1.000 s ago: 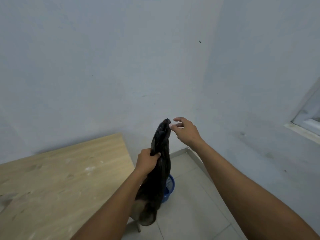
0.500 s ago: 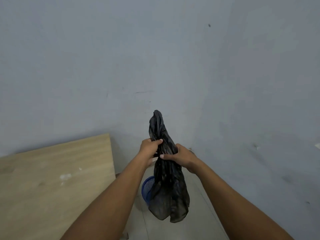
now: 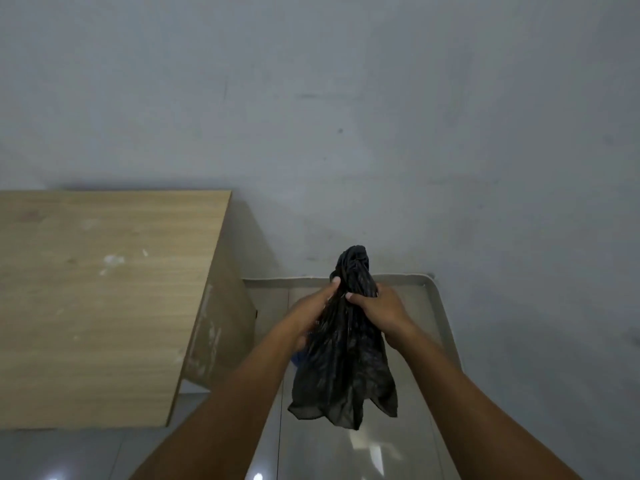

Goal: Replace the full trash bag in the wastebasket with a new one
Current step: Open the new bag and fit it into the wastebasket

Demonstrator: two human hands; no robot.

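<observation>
Grey walls meet a tiled floor (image 3: 332,452) in this corner, with a wooden desk (image 3: 104,289) well off to the left of the grip. Both the left hand (image 3: 311,306) and right hand (image 3: 377,306) are closed around the bunched neck of a black trash bag (image 3: 346,368), likely to find its opening. Its loose body hangs below the grip, hiding all but a blue sliver of the wastebasket (image 3: 298,358).
</observation>
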